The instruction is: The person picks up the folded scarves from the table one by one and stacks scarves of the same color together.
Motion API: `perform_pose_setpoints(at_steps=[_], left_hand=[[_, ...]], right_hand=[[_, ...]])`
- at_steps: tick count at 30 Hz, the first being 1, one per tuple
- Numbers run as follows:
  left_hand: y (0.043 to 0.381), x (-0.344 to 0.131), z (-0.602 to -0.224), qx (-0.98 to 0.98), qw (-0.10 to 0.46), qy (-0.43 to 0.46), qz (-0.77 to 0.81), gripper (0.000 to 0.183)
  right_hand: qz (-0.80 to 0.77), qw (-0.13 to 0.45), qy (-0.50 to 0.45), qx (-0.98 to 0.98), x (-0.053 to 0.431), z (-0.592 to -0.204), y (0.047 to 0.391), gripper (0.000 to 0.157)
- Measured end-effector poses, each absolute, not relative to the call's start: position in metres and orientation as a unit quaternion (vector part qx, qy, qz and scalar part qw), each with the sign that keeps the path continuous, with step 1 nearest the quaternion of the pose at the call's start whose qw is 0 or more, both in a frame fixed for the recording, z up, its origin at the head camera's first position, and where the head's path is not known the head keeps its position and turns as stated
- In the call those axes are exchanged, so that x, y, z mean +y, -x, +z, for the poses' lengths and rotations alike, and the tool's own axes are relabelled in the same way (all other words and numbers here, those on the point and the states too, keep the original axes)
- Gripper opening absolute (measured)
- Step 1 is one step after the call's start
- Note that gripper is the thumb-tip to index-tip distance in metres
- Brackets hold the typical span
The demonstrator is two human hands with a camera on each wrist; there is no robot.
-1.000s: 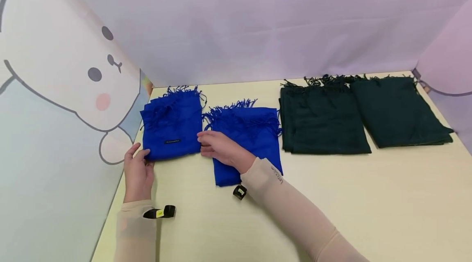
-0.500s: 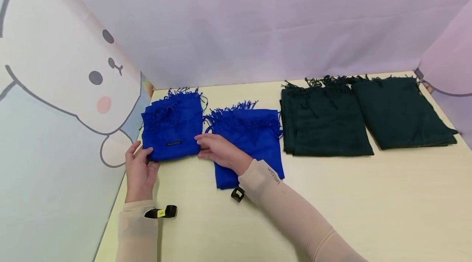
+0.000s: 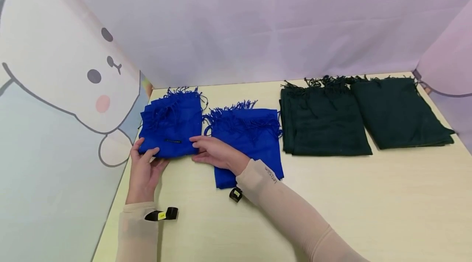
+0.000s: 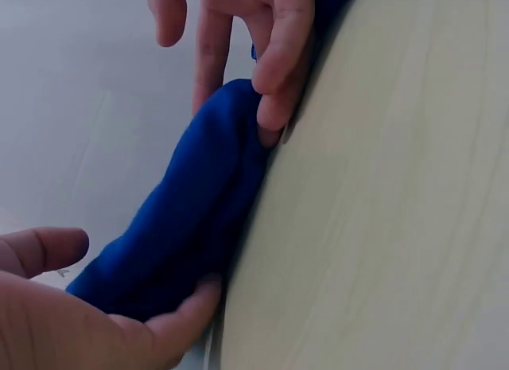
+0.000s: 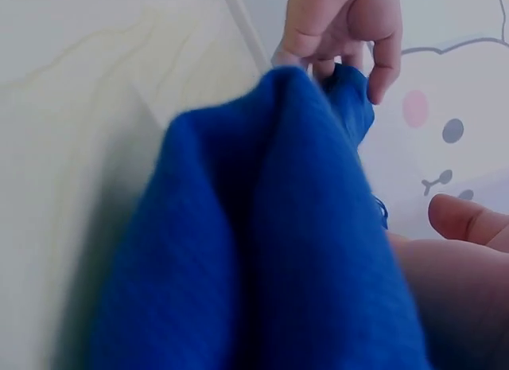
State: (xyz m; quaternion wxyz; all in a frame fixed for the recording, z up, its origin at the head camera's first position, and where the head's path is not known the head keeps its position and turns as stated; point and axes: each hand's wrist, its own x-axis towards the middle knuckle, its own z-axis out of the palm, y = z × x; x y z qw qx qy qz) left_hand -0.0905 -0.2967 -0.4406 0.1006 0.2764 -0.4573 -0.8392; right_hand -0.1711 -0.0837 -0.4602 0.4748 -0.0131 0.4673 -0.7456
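Observation:
A folded blue scarf (image 3: 171, 120) with a fringed far end and small dark label lies at the table's left. My left hand (image 3: 145, 174) holds its near left corner, thumb on top and other fingers partly hidden beneath. At its near right corner, my right hand (image 3: 221, 153) grips the edge between thumb and fingers. The left wrist view shows the scarf's near edge (image 4: 191, 195) bunched slightly off the tabletop between both hands. A second folded blue scarf (image 3: 245, 131) lies just right, partly under my right hand and forearm.
Two folded dark green fringed scarves, one (image 3: 328, 122) beside the other (image 3: 400, 114), lie at the right of the pale tabletop (image 3: 206, 217). A lilac cloth wall (image 3: 239, 28) closes the back. A wall with a cartoon animal (image 3: 73, 48) borders the left edge.
My left hand has shifted slightly right and further over the scarf's corner. My right hand has moved a little left. The scarf's near edge has risen and the label looks flatter.

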Motion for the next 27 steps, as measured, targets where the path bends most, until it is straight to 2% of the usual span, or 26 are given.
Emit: perform_pose_setpoints(at_steps=[5,11,21,27], left_hand=[[0.090,-0.296,-0.441,-0.480,0.078,-0.242,-0.839,0.063],[0.090,-0.296,-0.441,-0.439,0.108,-0.237,-0.860,0.073],[0.092,-0.295,-0.438,-0.337,0.143,-0.219,-0.905,0.063],[0.078,-0.285,-0.425,-0.301,0.194,-0.265,-0.895,0.088]], right_hand=[[-0.741,0.472,0.027,0.477,-0.085,-0.459,0.170,0.045],[-0.732,0.478,0.042,0.484,-0.088,-0.458,0.171,0.045],[-0.802,0.448,0.026,0.395,-0.106,-0.459,0.165,0.050],[-0.840,0.402,0.011,0.364,-0.113,-0.451,0.160,0.056]])
